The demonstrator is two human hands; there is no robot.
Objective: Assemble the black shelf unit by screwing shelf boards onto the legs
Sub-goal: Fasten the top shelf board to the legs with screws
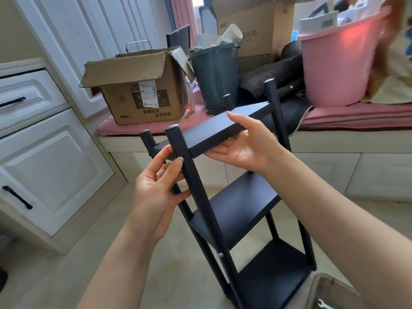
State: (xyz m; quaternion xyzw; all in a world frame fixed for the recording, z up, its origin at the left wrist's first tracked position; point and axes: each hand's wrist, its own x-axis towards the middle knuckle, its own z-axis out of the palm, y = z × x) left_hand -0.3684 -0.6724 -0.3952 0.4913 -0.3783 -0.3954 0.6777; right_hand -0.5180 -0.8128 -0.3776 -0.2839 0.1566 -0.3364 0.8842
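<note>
Head view gives me two bare hands on one tall black shelf unit (236, 219) that stands on the pale tiled floor (44, 275), long axis vertical and leaning a little away from me toward the window bench. I count four round black metal legs: the near-left leg (189, 175), a far-left leg (147, 141), a far-right leg (274, 94) and a fourth (228, 101) showing only its capped top behind the board. I count three flat black shelf boards: the top board (214, 130), the middle board (240, 206) and the bottom board (274, 279), each lying level with its long edge running left-near to right-far. My left hand (156, 190) has its fingers curled loosely about the near-left leg, thumb tip pressing something small and silvery, which I cannot identify, against the leg. My right hand (245, 146) holds the top board by its near edge, thumb on top, fingers flat beneath. One silver screw head (220, 255) shows low on the near-left leg. Behind stand two brown cardboard boxes, a small one (138, 90) and a large one (256, 27), one dark grey plastic bin (215, 76) and one pink plastic tub (338, 63) on the pink cushion (356, 117). White cabinet drawers (33, 141) close the left side; open floor lies between them and the unit.
</note>
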